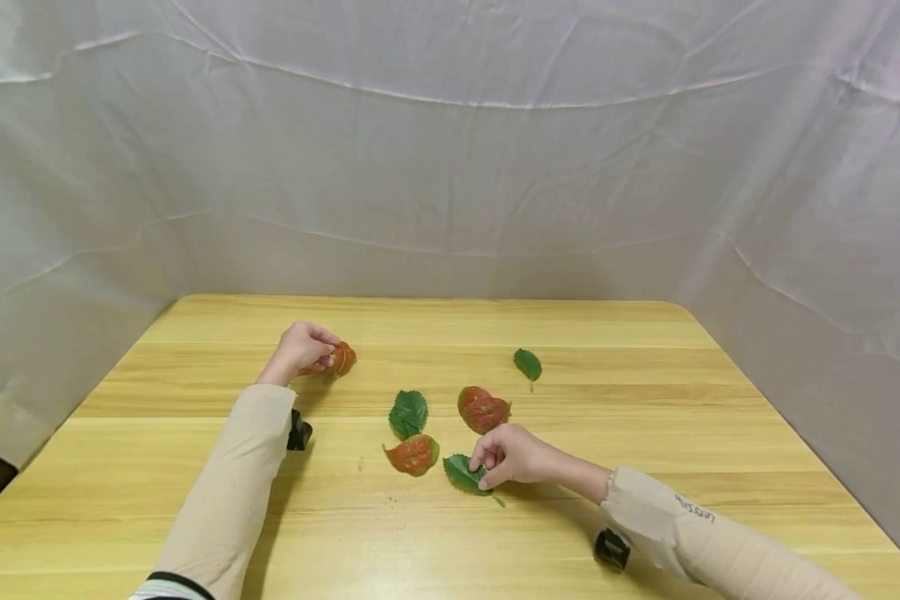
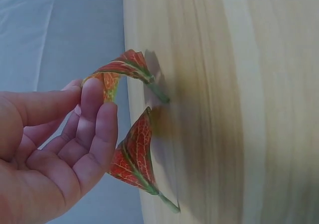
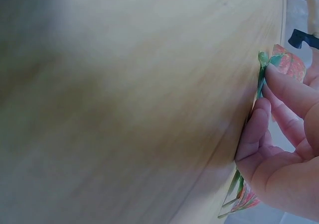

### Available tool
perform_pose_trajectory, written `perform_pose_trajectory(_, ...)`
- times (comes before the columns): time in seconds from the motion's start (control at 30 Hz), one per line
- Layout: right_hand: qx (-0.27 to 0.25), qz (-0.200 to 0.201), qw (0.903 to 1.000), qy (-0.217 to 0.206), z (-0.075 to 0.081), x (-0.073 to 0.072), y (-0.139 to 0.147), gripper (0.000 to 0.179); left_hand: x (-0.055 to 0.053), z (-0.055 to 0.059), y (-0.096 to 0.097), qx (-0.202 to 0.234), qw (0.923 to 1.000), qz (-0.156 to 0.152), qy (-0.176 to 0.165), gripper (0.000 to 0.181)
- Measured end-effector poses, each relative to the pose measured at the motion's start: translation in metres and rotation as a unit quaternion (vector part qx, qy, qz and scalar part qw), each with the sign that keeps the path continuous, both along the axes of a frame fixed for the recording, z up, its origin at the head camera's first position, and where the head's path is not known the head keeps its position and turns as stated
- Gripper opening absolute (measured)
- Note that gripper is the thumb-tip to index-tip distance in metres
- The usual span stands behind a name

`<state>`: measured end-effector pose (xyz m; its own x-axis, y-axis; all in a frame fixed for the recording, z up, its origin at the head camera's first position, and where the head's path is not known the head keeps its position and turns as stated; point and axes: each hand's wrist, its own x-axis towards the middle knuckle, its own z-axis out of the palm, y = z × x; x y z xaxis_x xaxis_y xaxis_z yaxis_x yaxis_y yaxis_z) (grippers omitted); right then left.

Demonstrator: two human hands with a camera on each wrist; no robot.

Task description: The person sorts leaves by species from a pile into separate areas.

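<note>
At the left of the table, my left hand (image 1: 303,347) pinches a red leaf (image 1: 344,358) between thumb and fingertips. The left wrist view shows this leaf (image 2: 127,64) curled, its stem near the wood. A second red leaf (image 2: 135,157), veined and pointed, stands just beside those fingers. Nearer the front, my right hand (image 1: 521,457) pinches a serrated green leaf (image 1: 461,473), with the stem poking out below the thumb. The right wrist view shows the thumb on this green leaf (image 3: 261,77); fingers hide part of it.
A green leaf (image 1: 408,412) lies mid-table, with a red leaf (image 1: 414,455) right below it. Another red leaf (image 1: 483,409) is just beyond my right hand. Farther back lies a small green leaf (image 1: 528,365). Pale cloth (image 1: 450,183) hangs around the wooden table (image 1: 330,533).
</note>
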<state>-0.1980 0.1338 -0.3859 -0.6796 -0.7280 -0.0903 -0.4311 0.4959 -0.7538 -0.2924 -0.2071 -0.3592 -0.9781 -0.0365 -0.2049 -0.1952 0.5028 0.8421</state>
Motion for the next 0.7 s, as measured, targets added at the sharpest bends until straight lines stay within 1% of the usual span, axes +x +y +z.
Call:
perform_pose_trajectory(0.13, 0.001, 0.000, 1.0000, 0.001, -0.0005, -0.0007, 0.0001, 0.012, 0.0008, 0.0010, 0.0000, 0.004, 1.0000, -0.005, 0.002, 0.022)
perform_pose_trajectory(0.3, 0.000, -0.001, 1.0000, -0.002, -0.0017, -0.0013, 0.0005, 0.012, 0.0026, 0.0024, -0.0010, 0.002, 1.0000, 0.001, 0.001, 0.025)
perform_pose_trajectory(0.5, 0.001, -0.003, 1.0000, -0.003, -0.0020, -0.0021, 0.0012, 0.012, 0.0055, 0.0040, -0.0031, -0.019, 0.9997, 0.018, 0.004, 0.023)
perform_pose_trajectory(0.7, -0.001, -0.003, 1.0000, -0.005, -0.0013, -0.0025, 0.0017, 0.012, 0.0086, 0.0070, -0.0034, -0.057, 0.9978, 0.025, 0.026, 0.023)
